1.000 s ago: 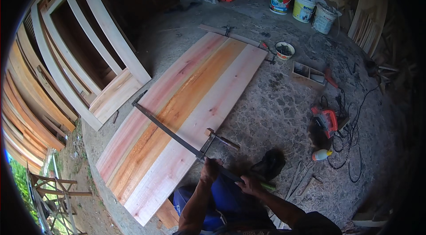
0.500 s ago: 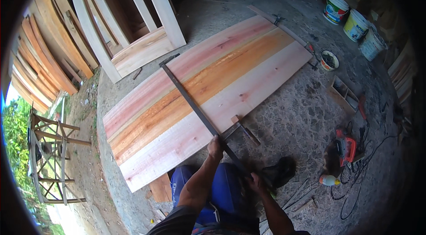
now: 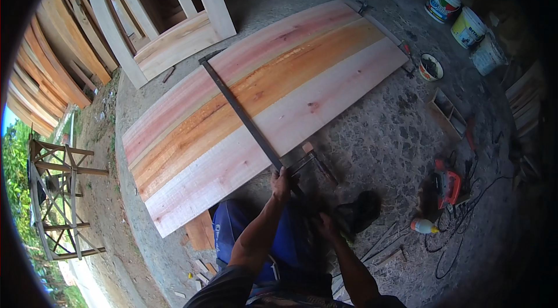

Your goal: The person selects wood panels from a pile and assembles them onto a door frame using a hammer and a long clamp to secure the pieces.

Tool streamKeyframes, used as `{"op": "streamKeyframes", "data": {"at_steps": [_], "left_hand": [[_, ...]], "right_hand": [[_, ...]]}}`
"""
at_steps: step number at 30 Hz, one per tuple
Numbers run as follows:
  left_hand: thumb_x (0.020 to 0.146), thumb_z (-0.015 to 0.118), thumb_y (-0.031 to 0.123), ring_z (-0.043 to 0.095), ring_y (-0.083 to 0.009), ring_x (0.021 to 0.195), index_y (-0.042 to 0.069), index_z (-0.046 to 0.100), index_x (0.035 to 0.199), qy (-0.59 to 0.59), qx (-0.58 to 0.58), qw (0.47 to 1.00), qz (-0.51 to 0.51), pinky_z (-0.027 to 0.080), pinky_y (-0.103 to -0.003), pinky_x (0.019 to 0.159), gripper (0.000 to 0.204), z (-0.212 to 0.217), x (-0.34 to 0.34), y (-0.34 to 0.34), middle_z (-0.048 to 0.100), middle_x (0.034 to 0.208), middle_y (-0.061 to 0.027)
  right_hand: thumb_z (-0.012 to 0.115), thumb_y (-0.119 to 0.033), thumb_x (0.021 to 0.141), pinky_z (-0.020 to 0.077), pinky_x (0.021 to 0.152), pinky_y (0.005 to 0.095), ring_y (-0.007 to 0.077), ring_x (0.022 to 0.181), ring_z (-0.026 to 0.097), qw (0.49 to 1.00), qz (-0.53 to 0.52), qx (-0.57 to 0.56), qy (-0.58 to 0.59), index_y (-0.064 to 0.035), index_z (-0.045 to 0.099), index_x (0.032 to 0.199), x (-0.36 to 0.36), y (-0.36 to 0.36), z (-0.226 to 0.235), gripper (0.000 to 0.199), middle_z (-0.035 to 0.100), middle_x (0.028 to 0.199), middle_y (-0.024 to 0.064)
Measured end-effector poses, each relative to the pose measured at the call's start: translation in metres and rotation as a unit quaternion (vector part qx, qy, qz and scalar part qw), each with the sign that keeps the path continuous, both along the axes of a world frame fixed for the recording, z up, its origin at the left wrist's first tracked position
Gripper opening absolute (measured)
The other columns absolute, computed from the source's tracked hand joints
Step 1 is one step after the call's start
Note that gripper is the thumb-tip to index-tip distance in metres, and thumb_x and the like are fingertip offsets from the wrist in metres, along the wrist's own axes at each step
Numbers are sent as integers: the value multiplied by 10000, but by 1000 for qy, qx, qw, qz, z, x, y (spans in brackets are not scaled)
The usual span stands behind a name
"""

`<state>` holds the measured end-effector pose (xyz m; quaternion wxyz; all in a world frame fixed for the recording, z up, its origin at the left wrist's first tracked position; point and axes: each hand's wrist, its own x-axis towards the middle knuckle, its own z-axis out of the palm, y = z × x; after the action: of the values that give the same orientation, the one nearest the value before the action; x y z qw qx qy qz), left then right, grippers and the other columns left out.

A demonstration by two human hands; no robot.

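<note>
A long dark metal bar clamp (image 3: 243,111) lies across a wide panel (image 3: 192,160) of pink, orange and pale boards. Its far jaw (image 3: 209,58) sits at the panel's far edge. Beside the near edge is the clamp's other jaw, with a small wood block (image 3: 308,147) and a screw handle (image 3: 325,169). My left hand (image 3: 280,185) is closed around the bar just off the near edge. Lower down, my right hand (image 3: 327,226) is closed at the dim near end of the bar. A second clamp (image 3: 361,8) sits at the panel's far right end.
A wooden frame (image 3: 180,35) leans behind the panel, with planks (image 3: 52,70) to its left. On the right are buckets (image 3: 468,28), a small tub (image 3: 430,67), a wooden box (image 3: 446,114), a red power tool (image 3: 449,187), a glue bottle (image 3: 423,226) and looping cords.
The view has shifted, so the panel appears higher and further left. The wood block at the near jaw appears slightly further off the panel's edge. Both hands stay on the bar.
</note>
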<state>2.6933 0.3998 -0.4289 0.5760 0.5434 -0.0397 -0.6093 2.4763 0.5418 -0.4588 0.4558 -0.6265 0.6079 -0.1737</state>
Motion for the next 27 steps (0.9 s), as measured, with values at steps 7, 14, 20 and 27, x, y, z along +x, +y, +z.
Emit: {"op": "streamKeyframes", "data": {"at_steps": [7, 14, 20, 27], "left_hand": [[980, 566, 469, 651, -236, 739, 55, 581, 1108, -30, -60, 994, -92, 554, -361, 621, 433, -42, 32, 10, 636, 937, -113], [917, 635, 545, 611, -211, 691, 69, 595, 1021, 111, 96, 989, -24, 524, -348, 593, 488, -3, 10, 10, 640, 854, -99], [899, 697, 477, 606, -205, 673, 61, 621, 995, 136, 97, 986, -3, 519, -333, 583, 433, -12, 28, 18, 643, 859, -87], [868, 762, 402, 609, -204, 651, 32, 666, 918, 63, 164, 983, -61, 519, -333, 566, 385, 15, 29, 13, 633, 790, -80]], "right_hand": [[676, -347, 896, 511, 766, 469, 464, 925, 637, 996, 30, -81, -10, 5, 653, 1010, 20, -1, 4, 371, 661, 944, 262], [659, -286, 916, 505, 836, 448, 442, 996, 633, 996, 42, -85, 4, 14, 637, 1063, 7, 4, 1, 335, 659, 1016, 257], [680, -337, 897, 503, 751, 482, 473, 886, 622, 993, 23, -98, -56, -15, 646, 978, 19, 3, 2, 334, 651, 910, 251], [690, -298, 871, 492, 768, 467, 425, 873, 641, 994, 47, -101, 19, -11, 654, 917, 16, 7, -1, 293, 660, 887, 217]]}}
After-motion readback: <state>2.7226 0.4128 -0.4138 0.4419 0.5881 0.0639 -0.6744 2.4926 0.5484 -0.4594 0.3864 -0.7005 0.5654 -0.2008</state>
